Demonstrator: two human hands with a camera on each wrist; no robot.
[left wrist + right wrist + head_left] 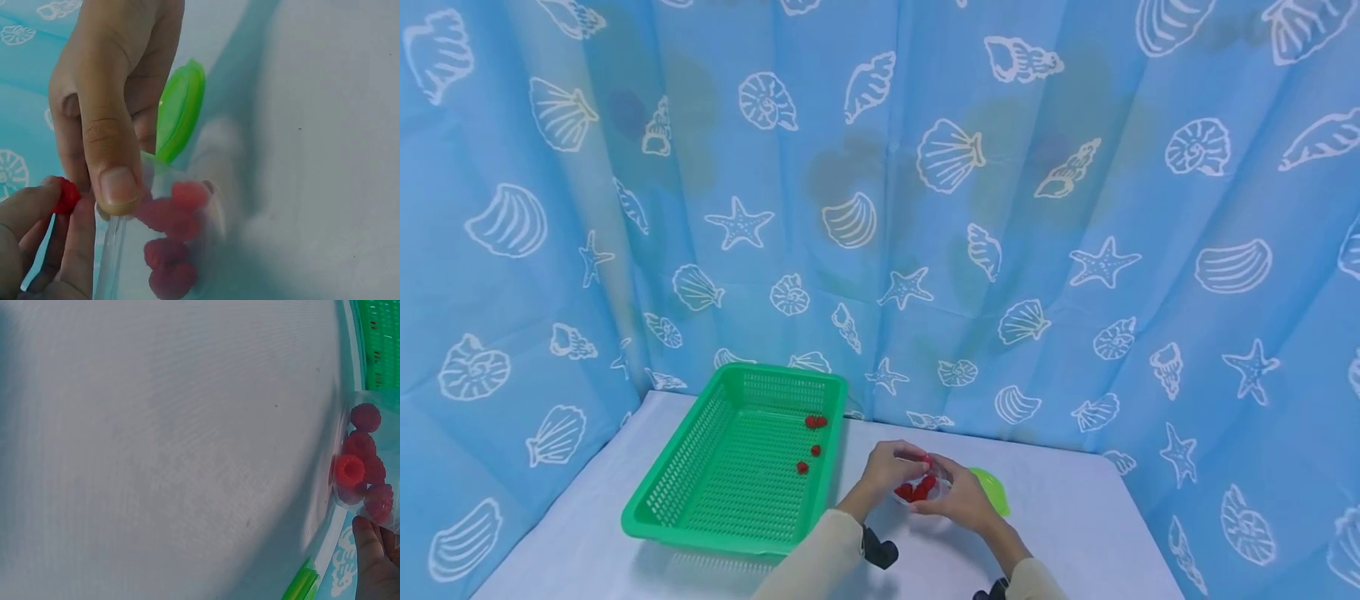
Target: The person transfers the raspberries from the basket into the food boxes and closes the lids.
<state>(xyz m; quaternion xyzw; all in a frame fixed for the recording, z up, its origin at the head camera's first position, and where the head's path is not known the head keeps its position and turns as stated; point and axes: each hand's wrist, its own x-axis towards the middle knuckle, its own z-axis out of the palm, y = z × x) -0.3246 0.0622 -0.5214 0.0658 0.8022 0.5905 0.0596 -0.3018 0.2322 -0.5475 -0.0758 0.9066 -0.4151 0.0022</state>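
Observation:
My left hand pinches a red raspberry between thumb and fingertips, above a clear plastic container. The container is gripped by my right hand, whose thumb presses its rim in the left wrist view. Several raspberries lie inside, visible through the wall in both wrist views. Just beyond the right hand, a bright green lid rests on the table, partly covered by that hand. In the right wrist view, the container shows at the right edge with fingertips against its lower end.
A green perforated basket stands on the left of the white table. Several raspberries lie along its right side. A blue curtain with white shell patterns hangs behind and beside the table.

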